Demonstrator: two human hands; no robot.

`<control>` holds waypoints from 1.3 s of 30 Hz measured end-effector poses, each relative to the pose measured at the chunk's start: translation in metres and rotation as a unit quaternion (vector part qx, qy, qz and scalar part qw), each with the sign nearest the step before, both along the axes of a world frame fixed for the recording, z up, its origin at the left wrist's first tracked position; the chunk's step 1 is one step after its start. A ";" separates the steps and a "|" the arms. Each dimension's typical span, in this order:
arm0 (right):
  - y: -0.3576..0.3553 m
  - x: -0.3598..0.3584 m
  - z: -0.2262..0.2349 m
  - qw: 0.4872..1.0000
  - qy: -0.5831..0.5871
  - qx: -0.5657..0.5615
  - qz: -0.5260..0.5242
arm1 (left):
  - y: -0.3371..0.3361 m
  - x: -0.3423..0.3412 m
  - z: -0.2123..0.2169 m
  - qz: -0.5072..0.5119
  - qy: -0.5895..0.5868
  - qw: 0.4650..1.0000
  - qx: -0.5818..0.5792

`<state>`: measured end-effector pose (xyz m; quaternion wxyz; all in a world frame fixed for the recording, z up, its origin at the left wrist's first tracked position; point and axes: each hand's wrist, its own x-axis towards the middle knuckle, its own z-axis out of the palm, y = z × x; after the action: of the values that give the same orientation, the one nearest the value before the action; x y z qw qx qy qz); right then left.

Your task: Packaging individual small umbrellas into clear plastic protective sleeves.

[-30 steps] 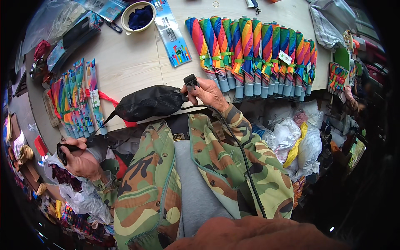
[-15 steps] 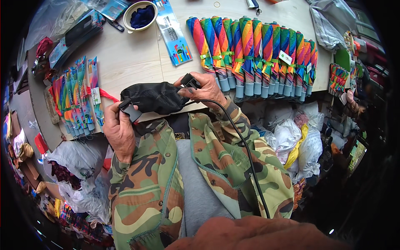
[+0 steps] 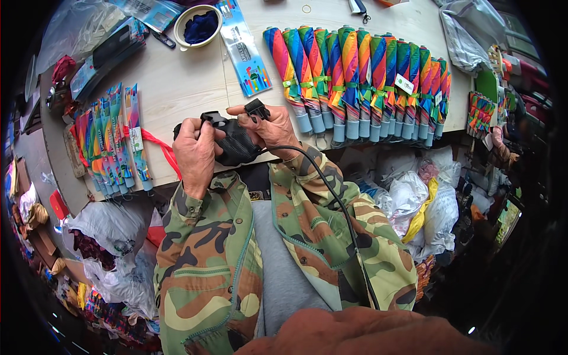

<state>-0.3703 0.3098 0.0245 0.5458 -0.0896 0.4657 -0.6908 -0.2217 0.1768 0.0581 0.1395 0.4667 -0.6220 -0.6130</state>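
A black mesh pouch (image 3: 238, 149) hangs in front of me at the table's near edge, partly hidden by my hands. My left hand (image 3: 197, 155) is closed on a black plastic buckle piece (image 3: 213, 119) at the pouch's upper left. Between the fingers of my right hand (image 3: 277, 131) is a black buckle (image 3: 257, 110), with the index finger stretched toward the left hand. The two pieces are apart. A black cable (image 3: 338, 198) leaves the pouch under my right hand and runs down over my camouflage jacket.
Several rainbow folded umbrellas (image 3: 350, 77) lie in a row at the right of the pale table (image 3: 195, 89). Sleeved umbrellas (image 3: 106, 139) tied with red ribbon lie left. Beyond are a bowl (image 3: 177, 28) with dark blue cloth and a printed sleeve (image 3: 245, 50). White bags (image 3: 408, 195) stand below.
My left hand has moved up and right with its buckle piece, closer to my right hand. The pouch is bunched up shorter between them. My right hand has shifted slightly, still holding the buckle.
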 end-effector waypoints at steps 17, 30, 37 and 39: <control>-0.011 0.002 -0.013 0.998 0.045 0.013 0.041 | -0.009 0.011 0.002 -0.201 0.006 0.977 -0.065; 0.047 -0.015 0.047 0.993 0.089 0.023 0.080 | -0.044 0.224 -0.052 -0.359 -0.408 0.808 -0.229; 0.113 -0.039 0.097 0.939 0.296 0.077 0.156 | 0.101 0.457 -0.153 -0.449 -0.497 0.741 0.056; 0.151 -0.043 0.122 0.918 0.325 0.122 0.189 | 0.113 0.457 -0.141 -0.406 -0.497 0.757 0.125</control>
<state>-0.4131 0.4606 0.1462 0.4915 -0.3284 0.6726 -0.4452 0.2349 0.2900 -0.0834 -0.5103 0.4229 -0.6529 -0.3668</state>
